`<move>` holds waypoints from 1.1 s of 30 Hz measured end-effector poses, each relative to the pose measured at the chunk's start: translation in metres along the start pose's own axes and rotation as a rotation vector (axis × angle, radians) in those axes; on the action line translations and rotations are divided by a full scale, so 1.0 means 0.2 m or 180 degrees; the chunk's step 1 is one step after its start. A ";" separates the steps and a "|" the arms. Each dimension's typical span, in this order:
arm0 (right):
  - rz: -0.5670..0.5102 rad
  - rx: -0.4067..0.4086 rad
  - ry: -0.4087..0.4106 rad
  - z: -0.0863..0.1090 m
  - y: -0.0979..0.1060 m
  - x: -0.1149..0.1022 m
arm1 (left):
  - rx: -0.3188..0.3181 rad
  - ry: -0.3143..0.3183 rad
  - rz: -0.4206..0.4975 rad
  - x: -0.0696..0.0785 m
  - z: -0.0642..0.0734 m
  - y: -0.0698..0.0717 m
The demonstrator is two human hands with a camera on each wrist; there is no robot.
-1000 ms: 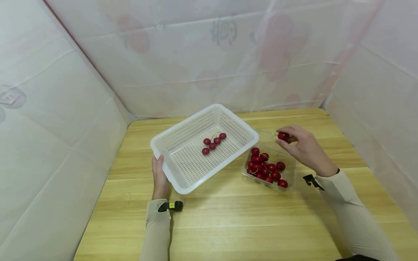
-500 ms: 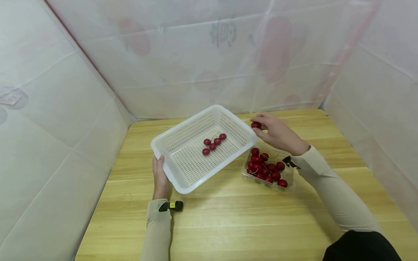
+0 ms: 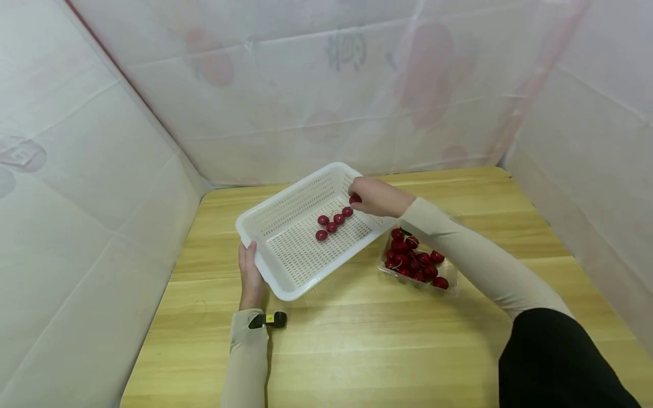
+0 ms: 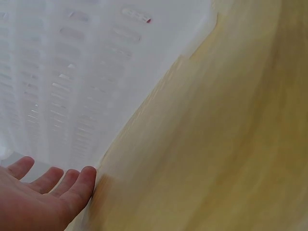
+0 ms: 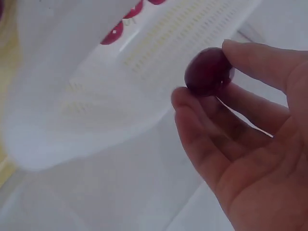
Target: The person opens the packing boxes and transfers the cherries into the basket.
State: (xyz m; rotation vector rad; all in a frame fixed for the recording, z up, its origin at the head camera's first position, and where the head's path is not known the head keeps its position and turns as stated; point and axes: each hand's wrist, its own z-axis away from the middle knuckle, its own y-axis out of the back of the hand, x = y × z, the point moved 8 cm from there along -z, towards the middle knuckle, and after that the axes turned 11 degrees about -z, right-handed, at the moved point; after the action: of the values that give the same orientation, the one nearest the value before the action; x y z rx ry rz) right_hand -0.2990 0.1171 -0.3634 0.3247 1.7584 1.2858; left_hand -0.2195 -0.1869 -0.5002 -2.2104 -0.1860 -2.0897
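My left hand grips the left end of a white perforated plastic basket, its thumb on the rim. In the left wrist view, the fingers of that hand lie under the basket's wall. Several dark red cherries rest on the basket's floor. Over the basket's right end, my right hand pinches another cherry between thumb and fingers. Below the right forearm sits a clear plastic box of several cherries, partly hidden by the sleeve.
Everything is on or over a light wooden table. Pale printed sheeting rises behind the table and along both sides. A black wrist strap is on the left sleeve.
The right hand has carried its cherry leftward from above the clear box to over the basket. The right sleeve now covers part of that box. The left hand and basket have barely moved.
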 end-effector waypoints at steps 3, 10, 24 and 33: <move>0.0116 -0.0167 -0.0044 -0.08 -0.05 0.00 | -0.0010 0.0008 0.0042 -0.01 -0.01 -0.01; 0.0316 -0.0627 -0.0512 -0.18 -0.18 0.04 | -0.0039 0.0045 0.0039 -0.01 0.00 -0.01; 0.0792 -0.1283 -0.1079 -0.21 -0.28 0.01 | -0.0078 0.0009 -0.0032 0.01 0.01 0.02; 0.0934 -0.1402 -0.1216 -0.22 -0.35 -0.02 | -0.0082 0.0039 0.0124 0.00 0.01 0.02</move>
State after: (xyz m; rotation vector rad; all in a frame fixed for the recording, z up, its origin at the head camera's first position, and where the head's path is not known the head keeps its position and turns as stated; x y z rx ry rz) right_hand -0.3115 0.0568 -0.4197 0.5449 1.1001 1.6519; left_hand -0.2161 -0.1896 -0.5002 -2.1966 -0.1147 -2.0968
